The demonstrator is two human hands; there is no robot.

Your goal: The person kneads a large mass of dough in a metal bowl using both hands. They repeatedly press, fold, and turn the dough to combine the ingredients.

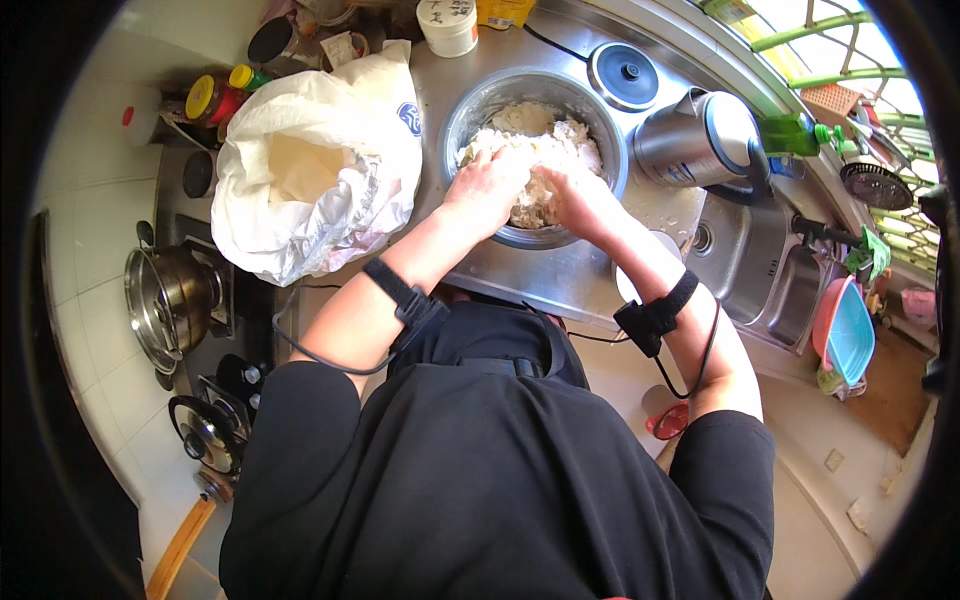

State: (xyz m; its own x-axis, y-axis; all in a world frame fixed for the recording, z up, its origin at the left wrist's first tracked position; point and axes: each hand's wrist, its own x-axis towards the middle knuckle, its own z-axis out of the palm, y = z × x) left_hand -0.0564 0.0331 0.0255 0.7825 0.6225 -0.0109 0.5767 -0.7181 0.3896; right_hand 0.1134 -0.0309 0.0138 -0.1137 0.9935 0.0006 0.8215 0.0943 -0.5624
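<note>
A round metal bowl (534, 238) sits on the steel counter in front of me. Inside it lies rough, lumpy dough (536, 139) with dry flour on it. My left hand (491, 184) presses into the dough from the left, its fingertips hidden. My right hand (574, 193) is in the bowl too, its curled fingers gripping the dough's right part. The two hands are close together. Left of the bowl stands an open white sack (247, 217) with pale flour (304, 169) inside.
A steel electric kettle (679, 142) stands right of the bowl, its round base (622, 75) behind. Farther right is a sink (739, 240). A white tub (448, 30) and jars stand at the back. Pots, one a steel pot (176, 300), are on the stove at the left.
</note>
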